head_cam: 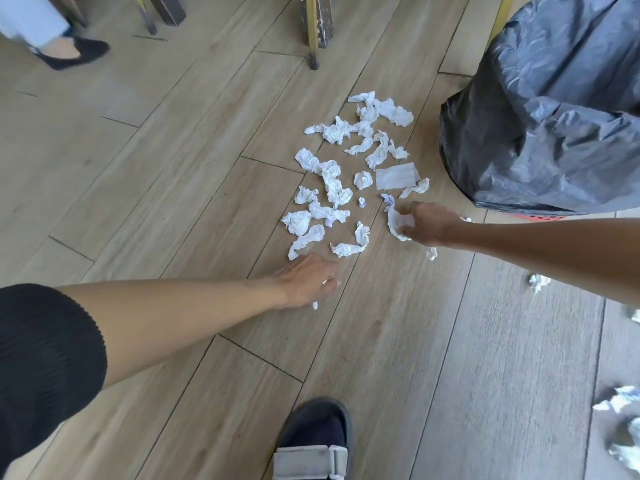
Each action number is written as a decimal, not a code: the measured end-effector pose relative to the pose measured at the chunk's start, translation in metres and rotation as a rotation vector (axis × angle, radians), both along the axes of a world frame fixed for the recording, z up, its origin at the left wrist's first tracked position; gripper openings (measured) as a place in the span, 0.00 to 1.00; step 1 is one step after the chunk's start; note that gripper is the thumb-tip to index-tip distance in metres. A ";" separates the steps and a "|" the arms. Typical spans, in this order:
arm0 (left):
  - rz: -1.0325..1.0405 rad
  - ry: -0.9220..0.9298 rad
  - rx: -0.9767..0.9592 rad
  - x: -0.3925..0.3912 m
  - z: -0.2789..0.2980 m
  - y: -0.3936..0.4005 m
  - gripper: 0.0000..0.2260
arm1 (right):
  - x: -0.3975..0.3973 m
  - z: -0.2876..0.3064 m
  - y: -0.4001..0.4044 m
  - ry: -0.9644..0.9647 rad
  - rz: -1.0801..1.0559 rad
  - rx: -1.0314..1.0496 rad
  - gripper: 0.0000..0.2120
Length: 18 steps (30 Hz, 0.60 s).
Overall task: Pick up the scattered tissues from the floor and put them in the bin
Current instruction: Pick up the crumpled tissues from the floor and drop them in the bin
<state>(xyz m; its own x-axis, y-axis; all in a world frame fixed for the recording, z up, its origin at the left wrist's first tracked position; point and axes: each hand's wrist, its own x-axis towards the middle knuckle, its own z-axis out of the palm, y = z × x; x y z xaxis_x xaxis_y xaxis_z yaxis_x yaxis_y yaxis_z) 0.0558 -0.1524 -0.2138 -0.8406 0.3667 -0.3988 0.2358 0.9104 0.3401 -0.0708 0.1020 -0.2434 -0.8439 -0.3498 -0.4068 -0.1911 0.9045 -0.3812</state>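
Two hands (tissues uncountable)

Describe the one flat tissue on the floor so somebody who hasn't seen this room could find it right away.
Start at the bin, lined with a dark grey bag, at the right. Just left of its base, at the near-right edge of the main pile of tissues on the wooden floor, lies the flat tissue. It is a smooth, spread-out rectangle; every neighbour is crumpled.

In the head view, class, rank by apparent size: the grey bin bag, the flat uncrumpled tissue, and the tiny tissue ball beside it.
1. Grey plastic bin bag, largest.
2. Flat rectangular white tissue.
3. Tiny crumpled white tissue ball, smallest.
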 end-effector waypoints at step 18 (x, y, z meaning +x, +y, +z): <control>-0.029 0.076 0.091 -0.048 0.060 0.077 0.21 | 0.051 0.083 0.027 -0.031 -0.032 -0.146 0.10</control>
